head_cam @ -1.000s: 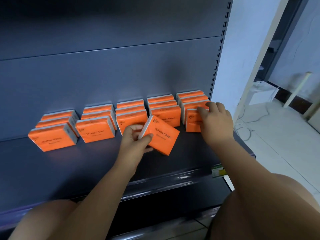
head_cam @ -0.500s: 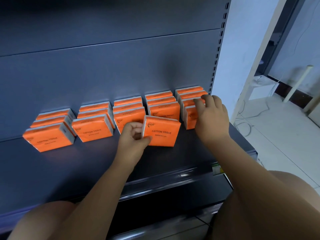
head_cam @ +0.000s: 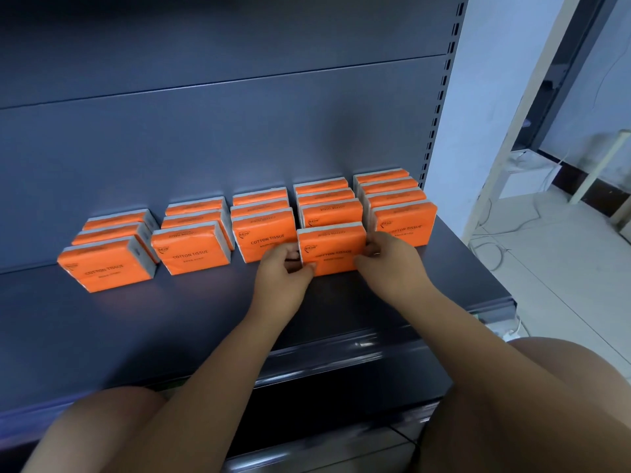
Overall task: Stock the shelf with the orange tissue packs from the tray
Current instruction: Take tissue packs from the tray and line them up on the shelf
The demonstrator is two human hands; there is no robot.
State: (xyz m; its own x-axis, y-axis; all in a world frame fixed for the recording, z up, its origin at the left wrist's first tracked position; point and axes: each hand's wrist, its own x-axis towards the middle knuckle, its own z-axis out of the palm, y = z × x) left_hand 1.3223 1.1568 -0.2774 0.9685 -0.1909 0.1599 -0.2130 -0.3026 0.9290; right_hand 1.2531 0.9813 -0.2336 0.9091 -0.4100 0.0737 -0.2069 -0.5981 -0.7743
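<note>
Between left hand (head_cam: 283, 278) and right hand (head_cam: 389, 264) — fingers pinching its ends — the orange cotton tissue pack (head_cam: 333, 247) stands on the shelf (head_cam: 136, 319); placing step, likely — next, nudge it flush against the stocked packs (head_cam: 333, 213) beyond the fingertips.

Left grip (head_cam: 281, 278), right grip (head_cam: 389, 264) extended forward, close together, both curled, pinching.

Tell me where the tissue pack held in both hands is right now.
In the head view, the held tissue pack stands on the shelf right of centre, fronting the fourth row from the left, gripped between the left hand and right hand.
</note>
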